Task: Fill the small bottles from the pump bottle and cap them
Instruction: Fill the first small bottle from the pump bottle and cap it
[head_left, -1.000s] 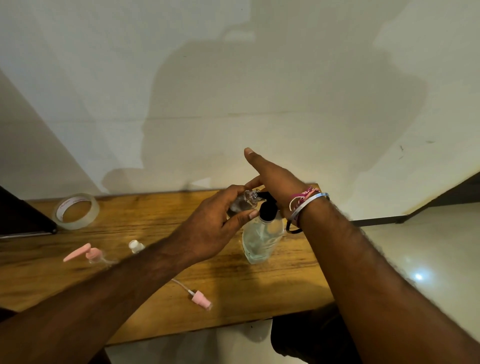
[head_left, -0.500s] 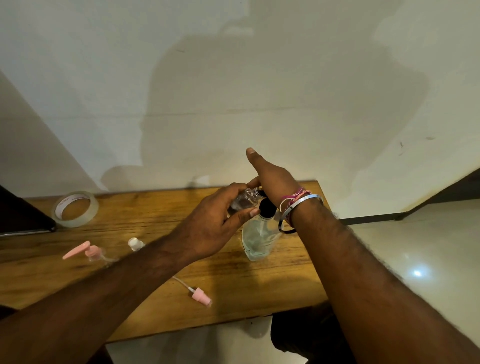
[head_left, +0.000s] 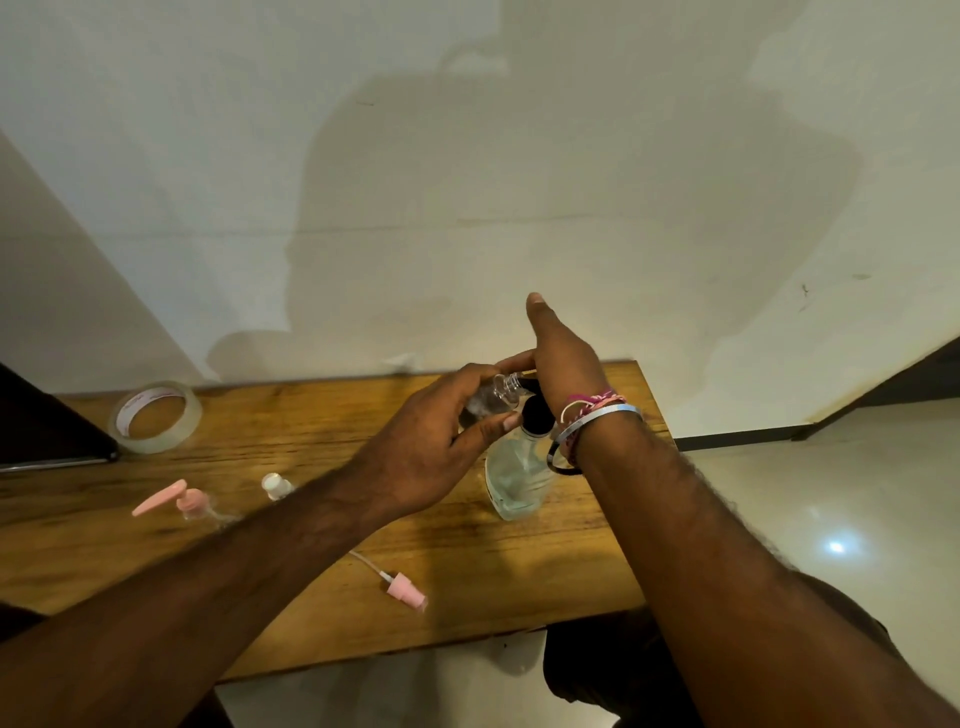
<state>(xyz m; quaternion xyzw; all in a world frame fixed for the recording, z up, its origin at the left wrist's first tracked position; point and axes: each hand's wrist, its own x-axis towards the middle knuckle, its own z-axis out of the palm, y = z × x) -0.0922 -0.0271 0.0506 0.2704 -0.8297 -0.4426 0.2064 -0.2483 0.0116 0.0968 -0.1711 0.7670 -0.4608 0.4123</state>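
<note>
Left hand: the left hand (head_left: 421, 457) curls its fingers and thumb around a small clear bottle (head_left: 491, 397), holding it tilted above the table with its open, threaded neck turned toward the pump's black head.
Small clear bottle: uncapped, held clear of the tabletop, its mouth just beside the spout; whether mouth and spout touch cannot be told.
Right hand: the right hand (head_left: 563, 358) lies over the top of the pump bottle (head_left: 514, 478), palm down on the black pump head, thumb raised straight toward the wall; the other fingers are mostly hidden behind the hand, so their spread cannot be told.
Wrist: a silver bangle (head_left: 597, 418), pink threads and a black band circle the right wrist.
Pump bottle: clear, standing upright on the wooden table (head_left: 311, 415) toward its right end, partly filled with a clear liquid.
Loose cap: a pink spray cap (head_left: 405, 592) with a white dip tube lies on its side near the table's front edge, well apart from both hands.
Other bottles: a pink pump top (head_left: 166, 499) on a clear bottle rests at left; a small bottle with a white top (head_left: 275, 484) is just beside the left forearm.
Tape: a roll of clear tape (head_left: 156, 415) lies flat at the back left, near the wall (head_left: 467, 182).
</note>
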